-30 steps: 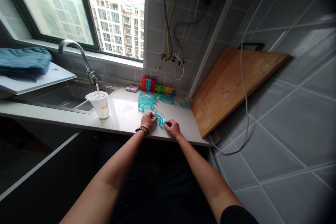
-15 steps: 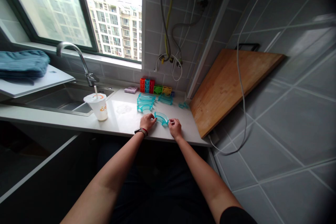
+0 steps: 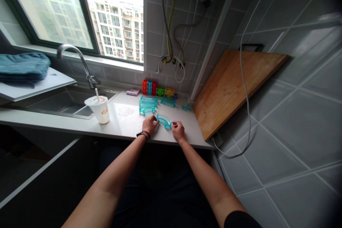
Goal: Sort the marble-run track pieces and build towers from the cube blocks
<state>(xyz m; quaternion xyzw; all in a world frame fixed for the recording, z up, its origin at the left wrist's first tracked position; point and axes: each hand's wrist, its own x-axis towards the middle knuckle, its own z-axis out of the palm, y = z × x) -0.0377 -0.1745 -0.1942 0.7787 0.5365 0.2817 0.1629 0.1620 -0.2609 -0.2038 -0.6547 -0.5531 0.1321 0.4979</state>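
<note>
A curved translucent teal track piece (image 3: 164,119) lies on the white counter between my two hands. My left hand (image 3: 150,124), with a watch and a red band at the wrist, is closed on the piece's left end. Fingers of my right hand (image 3: 177,129) pinch its right end, near a small teal connector. Just beyond, several similar teal track pieces (image 3: 148,104) are lined up in a row. Another short group of teal pieces (image 3: 168,102) sits to their right, and small teal parts (image 3: 186,107) lie farther right.
Red, blue, green and yellow blocks (image 3: 157,89) stand against the wall beside a purple packet (image 3: 133,92). A plastic cup with a straw (image 3: 98,109) stands near the sink (image 3: 69,101). On the right leans a wooden cutting board (image 3: 235,85), with a white cable (image 3: 243,64) hanging across it.
</note>
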